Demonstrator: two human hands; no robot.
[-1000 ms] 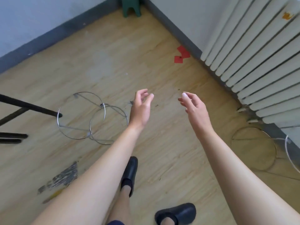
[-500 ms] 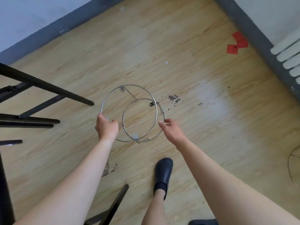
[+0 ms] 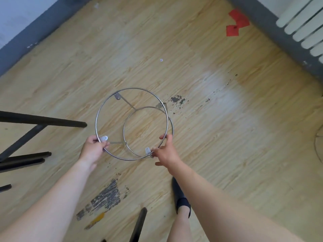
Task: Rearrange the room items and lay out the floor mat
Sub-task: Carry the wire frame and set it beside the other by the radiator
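Above wooden floor, wire ring stand between both gripping hands: left hand, right hand.

We hold a wire ring stand over the wooden floor — our left hand closed on the larger ring's near-left rim, our right hand pinching the near-right rim where the two rings meet. Black metal legs jut in from the left. Red tape pieces lie near a white radiator — top right. One black shoe shows below.
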